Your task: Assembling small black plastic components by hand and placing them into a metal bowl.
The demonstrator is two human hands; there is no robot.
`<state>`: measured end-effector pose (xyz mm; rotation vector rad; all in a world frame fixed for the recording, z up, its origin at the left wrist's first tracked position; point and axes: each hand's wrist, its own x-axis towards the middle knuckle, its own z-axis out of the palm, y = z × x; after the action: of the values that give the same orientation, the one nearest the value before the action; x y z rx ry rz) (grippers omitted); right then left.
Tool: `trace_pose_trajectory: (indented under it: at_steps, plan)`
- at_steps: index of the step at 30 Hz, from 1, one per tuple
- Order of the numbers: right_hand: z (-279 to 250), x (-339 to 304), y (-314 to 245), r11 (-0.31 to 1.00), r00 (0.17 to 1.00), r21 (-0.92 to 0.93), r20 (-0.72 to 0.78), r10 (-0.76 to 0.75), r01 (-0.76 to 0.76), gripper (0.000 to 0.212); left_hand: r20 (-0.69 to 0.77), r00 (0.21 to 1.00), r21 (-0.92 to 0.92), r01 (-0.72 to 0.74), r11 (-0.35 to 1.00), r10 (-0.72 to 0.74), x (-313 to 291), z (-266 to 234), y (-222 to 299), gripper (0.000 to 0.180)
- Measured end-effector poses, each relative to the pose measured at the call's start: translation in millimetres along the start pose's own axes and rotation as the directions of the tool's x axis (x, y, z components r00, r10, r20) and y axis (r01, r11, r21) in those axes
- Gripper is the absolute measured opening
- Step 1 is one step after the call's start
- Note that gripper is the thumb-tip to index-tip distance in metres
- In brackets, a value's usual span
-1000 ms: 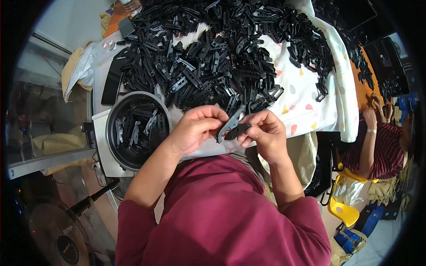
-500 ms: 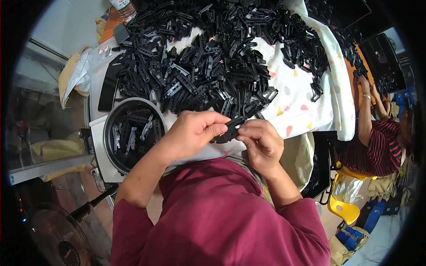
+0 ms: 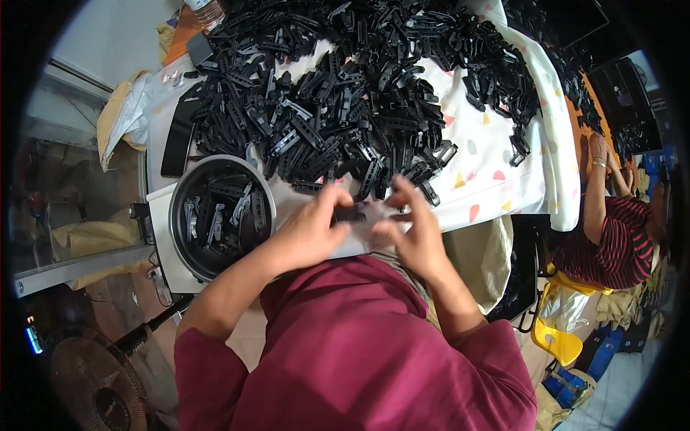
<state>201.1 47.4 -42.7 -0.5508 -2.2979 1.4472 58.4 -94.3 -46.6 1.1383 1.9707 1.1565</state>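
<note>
My left hand (image 3: 309,228) is over the near edge of the cloth-covered table, thumb and index finger apart. A dark, motion-blurred plastic part (image 3: 350,213) shows at its fingers; whether they grip it is unclear. Facing it, my right hand (image 3: 417,237) has its fingers spread and smeared by motion, with nothing visible held in them. Just beyond both hands, a heap of black slotted plastic parts (image 3: 309,133) covers much of the cloth. To the left of my left hand stands a round dark pot (image 3: 267,188) with several similar parts inside.
A black phone (image 3: 177,140) lies left of the heap, and a bottle (image 3: 206,13) stands at the far left corner. The patterned cloth (image 3: 478,161) hangs over the right side. A fan (image 3: 97,381) is at lower left. Another person in a striped top (image 3: 622,241) works at right.
My hands have moved apart from the black part they were both pinching. The right fingers have spread and come off it. My left thumb and index finger have also parted.
</note>
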Motion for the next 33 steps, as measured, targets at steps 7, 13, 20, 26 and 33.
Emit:
trace_pose_trajectory:
  at_steps: [7, 13, 20, 26, 33]
  plan:
    - [-3, 30, 14, 0.887, 0.994, -0.461, -0.110, -0.016, -0.037, 0.015, 0.009, 1.000, 0.645, -0.022, 0.764, 0.022, 52, 25, 17, 0.029]
    - [28, 28, 20, 0.689, 0.978, -0.713, -0.026, -0.208, 0.128, 0.024, -0.053, 0.998, 0.649, 0.048, 0.759, -0.017, 41, 4, 9, 0.030]
    - [18, 34, 11, 0.734, 0.985, -0.676, -0.075, -0.156, 0.065, 0.021, 0.175, 0.889, -0.638, 0.429, 0.639, -0.423, 33, -41, 9, 0.029]
    - [-17, 32, -32, 0.963, 0.943, -0.023, 0.213, -0.257, 0.267, 0.042, 0.296, 0.879, -0.687, 0.468, 0.556, -0.374, 33, -44, 33, 0.026]
    - [-9, 34, -25, 0.743, 0.792, -0.318, 0.048, -0.608, 0.589, 0.030, 0.262, 0.953, -0.502, 0.270, 0.822, -0.153, 31, -41, 34, 0.029]
